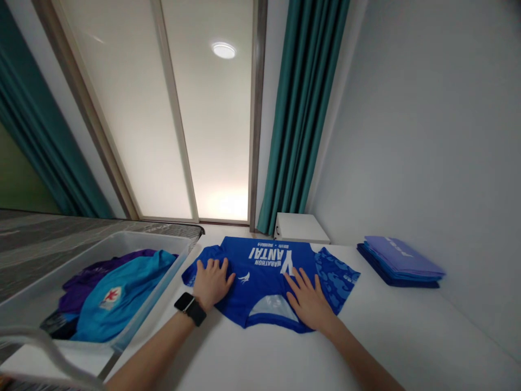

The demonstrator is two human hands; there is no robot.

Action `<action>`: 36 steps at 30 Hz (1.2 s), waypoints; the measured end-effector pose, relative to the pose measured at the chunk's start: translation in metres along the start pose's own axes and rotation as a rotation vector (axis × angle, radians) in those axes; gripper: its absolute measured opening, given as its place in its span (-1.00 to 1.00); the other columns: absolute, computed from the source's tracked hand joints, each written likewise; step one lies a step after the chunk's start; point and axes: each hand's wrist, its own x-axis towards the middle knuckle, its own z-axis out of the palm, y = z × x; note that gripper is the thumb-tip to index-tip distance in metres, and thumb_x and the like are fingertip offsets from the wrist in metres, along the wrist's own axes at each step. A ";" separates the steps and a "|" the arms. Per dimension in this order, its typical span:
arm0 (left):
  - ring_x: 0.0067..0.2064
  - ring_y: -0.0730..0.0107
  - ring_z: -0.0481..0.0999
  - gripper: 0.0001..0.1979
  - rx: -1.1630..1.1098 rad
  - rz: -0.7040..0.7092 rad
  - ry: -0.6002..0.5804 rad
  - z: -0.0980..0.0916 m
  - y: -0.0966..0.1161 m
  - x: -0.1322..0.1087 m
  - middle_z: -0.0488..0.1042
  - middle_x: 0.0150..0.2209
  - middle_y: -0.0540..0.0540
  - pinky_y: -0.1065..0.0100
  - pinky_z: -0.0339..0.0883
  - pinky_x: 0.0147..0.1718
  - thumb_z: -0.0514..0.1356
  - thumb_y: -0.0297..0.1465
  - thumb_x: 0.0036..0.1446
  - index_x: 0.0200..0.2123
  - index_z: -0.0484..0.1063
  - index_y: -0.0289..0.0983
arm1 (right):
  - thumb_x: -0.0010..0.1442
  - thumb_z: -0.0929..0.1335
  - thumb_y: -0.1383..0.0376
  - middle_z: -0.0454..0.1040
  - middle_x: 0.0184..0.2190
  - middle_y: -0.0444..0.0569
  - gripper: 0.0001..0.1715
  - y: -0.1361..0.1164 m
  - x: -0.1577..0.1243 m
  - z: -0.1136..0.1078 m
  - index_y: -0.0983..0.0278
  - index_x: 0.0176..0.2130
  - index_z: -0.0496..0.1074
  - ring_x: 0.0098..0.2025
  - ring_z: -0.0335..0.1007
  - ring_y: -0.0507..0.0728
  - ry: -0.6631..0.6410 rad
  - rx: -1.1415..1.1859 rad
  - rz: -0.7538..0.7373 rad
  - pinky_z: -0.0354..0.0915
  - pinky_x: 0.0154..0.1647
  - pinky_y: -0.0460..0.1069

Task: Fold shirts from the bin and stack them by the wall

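Observation:
A blue T-shirt [240, 298] with white lettering lies spread on the white table, its collar toward me and its lower part reaching the far edge. My left hand [212, 283] rests on the shirt near the sleeve at the left, fingers spread; a black watch [190, 308] is on that wrist. On the other side, my right hand [309, 301] lies flat with fingers apart, beside the collar and the patterned sleeve [336, 277]. Neither hand grips the cloth.
To the left stands a whitish plastic bin [185, 244] holding a light blue garment [126, 293] and a purple one [101, 274]. A stack of folded clothes [401, 258] sits at the right by the wall. Behind the table is a white cabinet [303, 228].

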 end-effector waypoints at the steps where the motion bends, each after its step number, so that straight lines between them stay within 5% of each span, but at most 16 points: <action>1: 0.22 -0.14 0.25 -0.44 -0.041 0.094 0.031 0.003 0.001 0.001 0.34 0.17 -0.36 -0.17 -0.02 0.18 -0.05 -0.12 0.29 0.24 0.26 -0.28 | 0.36 0.04 0.00 -0.15 0.41 0.00 -0.32 -0.002 -0.002 -0.001 0.08 0.37 -0.06 0.42 -0.37 0.32 -0.003 0.011 -0.034 -0.38 0.30 0.42; 5: 0.36 0.16 0.04 -0.44 -0.221 0.353 -0.009 0.024 0.012 0.008 0.08 0.36 -0.08 0.09 -0.09 0.29 -0.08 -0.10 0.32 0.32 0.10 -0.10 | 0.35 0.04 -0.04 -0.19 0.41 -0.04 -0.31 0.000 -0.001 -0.007 0.07 0.37 -0.06 0.42 -0.39 0.29 -0.040 0.048 -0.133 -0.42 0.32 0.38; 11: 0.37 -0.09 -0.06 -0.41 -0.215 0.132 -0.024 0.043 0.022 0.027 0.07 0.36 -0.09 -0.10 -0.16 0.27 -0.08 -0.07 0.30 0.33 0.10 -0.13 | 0.36 0.02 -0.04 -0.21 0.42 -0.02 -0.30 0.008 0.035 -0.010 0.11 0.37 -0.07 0.42 -0.41 0.32 -0.053 0.043 0.051 -0.43 0.29 0.44; 15: 0.36 -0.19 -0.04 -0.39 -0.181 0.031 -0.035 0.044 0.019 0.048 0.07 0.36 -0.13 -0.12 -0.14 0.25 -0.08 -0.07 0.29 0.33 0.11 -0.18 | 0.35 0.04 -0.03 -0.17 0.41 -0.02 -0.30 0.005 0.059 -0.006 0.13 0.37 -0.05 0.42 -0.38 0.29 -0.038 0.057 0.044 -0.42 0.31 0.39; 20: 0.37 -0.06 -0.04 -0.38 -0.180 0.015 0.007 0.042 0.015 0.061 0.04 0.37 -0.18 -0.06 -0.11 0.26 -0.07 -0.11 0.30 0.34 0.07 -0.22 | 0.34 0.05 -0.04 -0.14 0.41 -0.04 -0.29 0.005 0.070 -0.008 0.15 0.37 -0.03 0.42 -0.36 0.25 -0.024 0.089 0.027 -0.43 0.33 0.36; 24: 0.39 0.11 -0.08 -0.41 -0.192 0.106 0.076 0.039 0.015 0.050 -0.03 0.38 -0.18 0.01 -0.13 0.29 -0.07 -0.18 0.31 0.35 0.03 -0.25 | 0.34 0.04 -0.03 -0.14 0.41 -0.03 -0.28 0.005 0.066 -0.009 0.17 0.37 -0.03 0.42 -0.38 0.25 -0.034 0.076 0.048 -0.46 0.32 0.37; 36: 0.36 0.01 0.02 -0.45 -0.169 0.186 0.050 0.031 0.021 -0.016 0.11 0.34 -0.13 -0.12 -0.07 0.25 -0.09 -0.12 0.32 0.31 0.14 -0.15 | 0.35 0.03 -0.03 -0.16 0.40 0.00 -0.30 -0.014 -0.009 -0.015 0.14 0.37 -0.04 0.42 -0.38 0.28 -0.039 0.040 0.056 -0.46 0.29 0.43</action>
